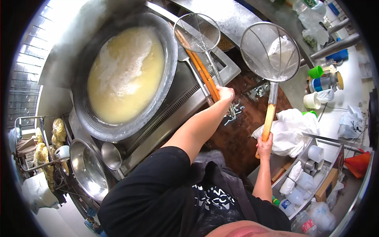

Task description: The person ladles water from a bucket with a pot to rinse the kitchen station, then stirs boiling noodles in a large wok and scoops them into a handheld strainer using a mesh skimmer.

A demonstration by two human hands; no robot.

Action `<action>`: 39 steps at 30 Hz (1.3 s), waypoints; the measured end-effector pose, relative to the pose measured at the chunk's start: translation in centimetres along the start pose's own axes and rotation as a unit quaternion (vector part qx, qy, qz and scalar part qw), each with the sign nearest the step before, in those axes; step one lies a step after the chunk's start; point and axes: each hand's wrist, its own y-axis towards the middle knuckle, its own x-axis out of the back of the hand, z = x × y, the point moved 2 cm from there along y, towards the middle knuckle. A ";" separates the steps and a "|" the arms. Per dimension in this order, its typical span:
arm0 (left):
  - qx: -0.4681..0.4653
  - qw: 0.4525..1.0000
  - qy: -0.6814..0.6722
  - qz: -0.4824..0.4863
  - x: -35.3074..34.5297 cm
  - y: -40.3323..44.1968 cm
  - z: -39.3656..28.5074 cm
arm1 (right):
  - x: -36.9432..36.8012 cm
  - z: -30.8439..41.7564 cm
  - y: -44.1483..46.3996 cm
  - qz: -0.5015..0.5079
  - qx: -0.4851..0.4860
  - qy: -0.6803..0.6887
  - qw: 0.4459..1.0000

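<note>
My left hand (226,94) is closed around the metal handle of a round fine-mesh skimmer (197,32), whose looped end sticks out below the fist. Long wooden sticks (198,65) and a metal-handled utensil (194,71) lie right beside that hand, across the stove edge. In my right hand (264,146) is the wooden handle of a large wire strainer (270,51), held up with its basket away from me. White material shows in or behind the mesh; I cannot tell which. A big wok (171,75) of cloudy yellowish liquid with pale foam (126,63) steams at the left.
A steel bowl (89,168) and a ladle (111,156) sit near the stove's lower left. Below the strainer are a white plastic bag (292,132) and a steel bin holding bottles and containers (302,179). Wet brown floor tiles (241,138) lie between stove and bin.
</note>
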 end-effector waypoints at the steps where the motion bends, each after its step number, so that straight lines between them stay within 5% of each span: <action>1: -0.003 0.999 -0.035 -0.006 -0.2 -0.1 0.3 | -0.2 0.5 0.2 0.000 0.015 -0.002 1.000; 3: 0.059 0.973 -0.221 -0.012 -0.5 -0.2 0.7 | -0.8 1.5 1.1 0.006 0.022 0.011 1.000; 5: 0.142 0.886 -0.440 -0.030 -1.3 0.0 1.2 | -1.4 3.0 1.8 0.011 0.023 0.012 1.000; 9: 0.169 0.776 -0.606 -0.041 -2.0 0.2 1.6 | -3.1 5.3 3.0 0.045 0.053 -0.005 0.998; 12: 0.113 0.743 -0.656 -0.065 -1.6 -2.1 2.7 | -5.5 8.0 3.8 0.074 0.091 -0.035 0.992; 16: -0.026 0.671 -0.718 -0.183 1.6 -16.5 6.5 | -12.5 14.0 5.8 0.142 0.126 0.067 0.979; 17: -0.077 0.691 -0.678 -0.238 -0.4 -17.7 7.8 | -14.8 15.9 6.5 0.172 0.105 0.068 0.977; 19: -0.094 0.687 -0.676 -0.251 -1.1 -24.8 11.1 | -20.2 18.3 9.5 0.183 0.238 -0.031 0.953; 23: 0.103 0.631 -0.648 -0.414 -8.1 -35.2 19.7 | -32.4 28.8 14.4 0.150 0.423 -0.122 0.885; 26: 0.324 0.631 -0.463 -0.532 -19.1 -42.7 28.3 | -40.3 37.1 17.1 0.190 0.357 -0.268 0.874; 28: 0.505 0.622 -0.304 -0.515 -26.6 -49.4 32.3 | -45.1 38.7 19.8 0.174 0.354 -0.333 0.856; 31: 0.724 0.575 -0.270 -0.268 -37.0 -57.1 35.1 | -48.5 38.9 20.0 0.187 0.338 -0.384 0.839; 33: 0.731 0.559 -0.364 -0.147 -38.4 -59.5 35.1 | -50.6 35.9 19.8 0.191 0.380 -0.403 0.810; 37: 0.643 0.583 -0.456 -0.197 -46.3 -59.2 36.9 | -52.3 28.7 16.3 0.299 0.216 -0.472 0.801; 39: 0.598 0.631 -0.429 -0.247 -47.0 -58.4 36.6 | -51.6 27.0 14.4 0.398 0.182 -0.500 0.748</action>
